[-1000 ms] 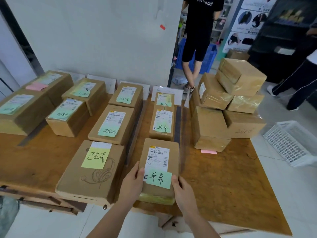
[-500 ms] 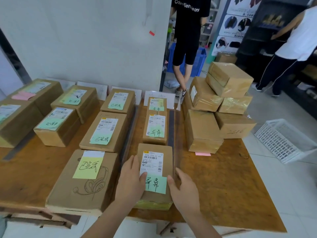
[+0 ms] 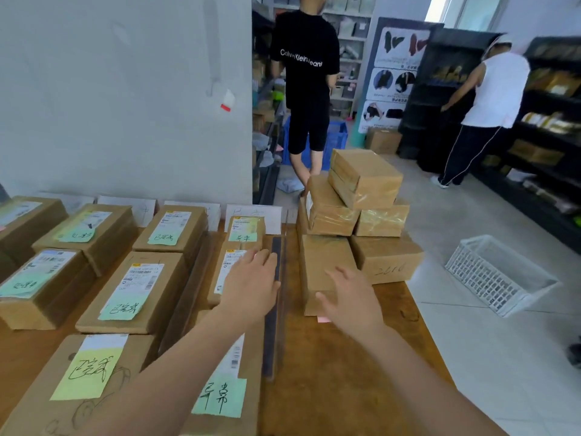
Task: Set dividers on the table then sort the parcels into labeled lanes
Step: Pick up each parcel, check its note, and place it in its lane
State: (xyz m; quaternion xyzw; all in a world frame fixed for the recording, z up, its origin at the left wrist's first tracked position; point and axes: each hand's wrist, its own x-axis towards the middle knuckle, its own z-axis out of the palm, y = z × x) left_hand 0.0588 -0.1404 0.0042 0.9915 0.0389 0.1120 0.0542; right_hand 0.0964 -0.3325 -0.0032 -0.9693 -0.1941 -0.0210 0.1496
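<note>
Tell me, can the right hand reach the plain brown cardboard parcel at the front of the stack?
Probably yes: the right hand is open right beside that plain brown cardboard parcel, with nothing visible between them.

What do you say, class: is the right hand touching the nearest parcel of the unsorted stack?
Cannot tell. In the head view the right hand, fingers spread, overlaps the nearest stack parcel, but neither contact nor a gap shows plainly.

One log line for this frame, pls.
phase: sorting | left hand: open, beside divider | right hand: open, near unsorted stack | held: nothing
</note>
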